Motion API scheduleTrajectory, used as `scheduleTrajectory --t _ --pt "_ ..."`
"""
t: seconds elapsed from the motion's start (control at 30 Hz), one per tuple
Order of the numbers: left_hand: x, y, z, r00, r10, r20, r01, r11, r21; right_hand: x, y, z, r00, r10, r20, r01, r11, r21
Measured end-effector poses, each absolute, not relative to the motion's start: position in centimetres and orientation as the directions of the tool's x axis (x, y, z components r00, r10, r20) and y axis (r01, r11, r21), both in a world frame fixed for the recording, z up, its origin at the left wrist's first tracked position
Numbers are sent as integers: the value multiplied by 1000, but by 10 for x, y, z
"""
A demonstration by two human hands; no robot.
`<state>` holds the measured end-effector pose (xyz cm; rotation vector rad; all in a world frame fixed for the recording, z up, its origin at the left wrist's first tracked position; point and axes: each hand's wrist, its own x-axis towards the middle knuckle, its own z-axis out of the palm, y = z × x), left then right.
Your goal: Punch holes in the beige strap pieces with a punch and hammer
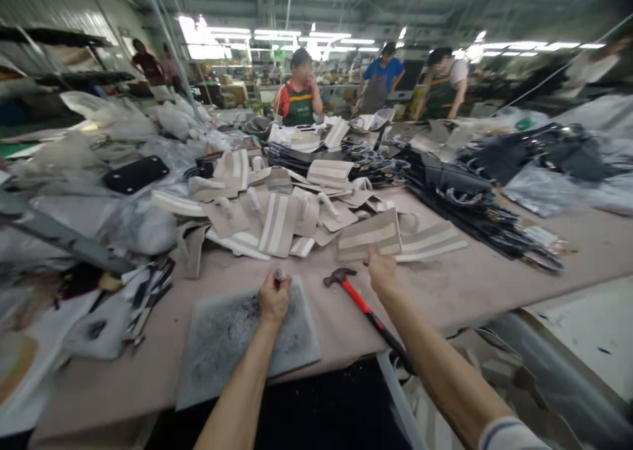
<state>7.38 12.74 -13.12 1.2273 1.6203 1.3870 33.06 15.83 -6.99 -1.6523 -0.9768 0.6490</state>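
Observation:
My left hand (273,298) is closed around a small metal punch (279,275), whose round end shows above the fingers. It is over a worn grey board (222,344) with dark marks. My right hand (382,269) reaches forward and pinches the lower edge of a beige piece with a pale stripe (368,235), at the front right of the pile. Between the two arms lies a claw hammer (357,297) with a red and black handle, touched by neither hand; the right forearm passes over its handle end.
A heap of beige striped pieces (277,222) covers the table's middle. Black straps with chains (445,186) lie to the right, plastic bags (143,225) to the left. An open bin (420,410) with beige pieces stands below the table edge. Several people are at the back.

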Motion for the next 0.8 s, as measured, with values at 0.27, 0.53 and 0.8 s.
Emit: scheduleTrajectory --t 0.27,0.53,0.8 --pt "45 115 -118 -597 802 5 -156 -122 980 259 62 -88 -476 671 568 481 740 -471" --pt "32 104 -103 -333 942 32 -103 -70 992 260 41 -123 -798 568 201 446 782 -437" --pt "58 107 -118 -118 993 -28 -62 21 998 266 51 -112 -760 639 117 509 698 -504"
